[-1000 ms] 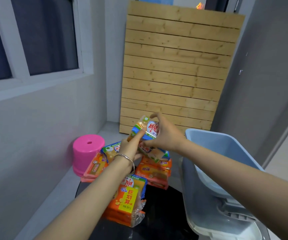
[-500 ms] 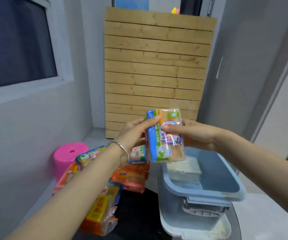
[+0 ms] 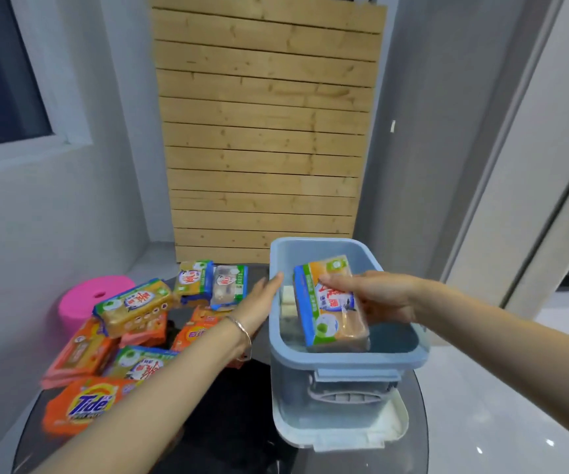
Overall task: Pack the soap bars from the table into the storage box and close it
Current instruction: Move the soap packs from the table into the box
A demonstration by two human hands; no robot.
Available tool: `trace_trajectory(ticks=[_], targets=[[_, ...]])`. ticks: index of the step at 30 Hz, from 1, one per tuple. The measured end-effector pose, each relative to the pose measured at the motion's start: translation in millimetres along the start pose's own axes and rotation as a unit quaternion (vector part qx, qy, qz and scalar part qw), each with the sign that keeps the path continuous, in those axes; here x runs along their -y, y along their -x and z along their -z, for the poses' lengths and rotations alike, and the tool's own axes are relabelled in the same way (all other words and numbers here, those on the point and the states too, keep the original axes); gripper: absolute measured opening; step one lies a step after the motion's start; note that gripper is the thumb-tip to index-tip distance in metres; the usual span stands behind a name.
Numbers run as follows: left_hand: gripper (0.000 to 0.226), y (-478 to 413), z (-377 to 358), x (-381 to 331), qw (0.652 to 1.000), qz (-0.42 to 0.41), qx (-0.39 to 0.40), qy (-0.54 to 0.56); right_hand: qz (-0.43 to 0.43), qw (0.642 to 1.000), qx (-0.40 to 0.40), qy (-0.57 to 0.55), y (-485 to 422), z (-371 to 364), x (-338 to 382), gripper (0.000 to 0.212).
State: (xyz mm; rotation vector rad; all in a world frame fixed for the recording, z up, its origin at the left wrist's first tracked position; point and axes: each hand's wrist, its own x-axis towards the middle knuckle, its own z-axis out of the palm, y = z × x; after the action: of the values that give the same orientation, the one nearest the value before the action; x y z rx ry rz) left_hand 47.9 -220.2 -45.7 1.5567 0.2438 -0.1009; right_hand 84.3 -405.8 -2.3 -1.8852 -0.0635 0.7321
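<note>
My right hand grips a wrapped soap pack with a blue and green edge, held inside the mouth of the blue storage box. Pale soap bars lie deeper in the box, partly hidden by the pack. My left hand is open, fingers stretched out, just left of the box's rim and holding nothing. Several wrapped soap packs lie in a heap on the dark table to the left, among them an orange Tide pack.
The box stands on its white lid at the table's right side. A pink stool is beyond the heap, near the left wall. A wooden slat panel leans against the back wall.
My right hand has lowered the soap pack from above the table into the box. My left hand has let go of it and now hovers open beside the rim.
</note>
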Motion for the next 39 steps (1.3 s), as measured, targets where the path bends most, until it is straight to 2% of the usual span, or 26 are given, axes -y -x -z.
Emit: trace_trajectory(ticks=[3,8,12,24,27,34,39], targets=[[0.047,0.2,0.3,11.9,0.996,0.031,0.024,0.075,-0.047,0.999,0.014,0.015,-18.1,-13.5,-12.0,0.061],[0.042,-9.9,6.6,22.1,0.996,0.006,0.045,0.071,-0.108,0.992,0.061,0.001,-42.3,-30.9,-20.2,0.032],[0.042,-13.6,5.7,27.5,0.996,0.003,0.045,0.075,-0.137,0.987,0.079,-0.013,-47.7,-33.9,-27.0,0.032],[0.028,-25.0,5.2,37.2,0.991,-0.026,0.066,0.118,-0.157,0.986,0.048,0.009,-53.4,-36.6,-35.2,0.030],[0.031,-24.9,5.5,36.9,0.991,-0.022,0.064,0.118,-0.158,0.986,0.048,0.012,-54.0,-36.1,-36.1,0.029],[0.036,-22.7,6.0,36.0,0.992,-0.018,0.059,0.114,-0.156,0.984,0.040,0.080,-55.3,-31.1,-35.6,0.026],[0.031,-21.7,5.1,35.0,0.990,-0.014,0.060,0.130,-0.139,0.981,0.040,0.130,-55.0,-33.5,-35.9,0.023]])
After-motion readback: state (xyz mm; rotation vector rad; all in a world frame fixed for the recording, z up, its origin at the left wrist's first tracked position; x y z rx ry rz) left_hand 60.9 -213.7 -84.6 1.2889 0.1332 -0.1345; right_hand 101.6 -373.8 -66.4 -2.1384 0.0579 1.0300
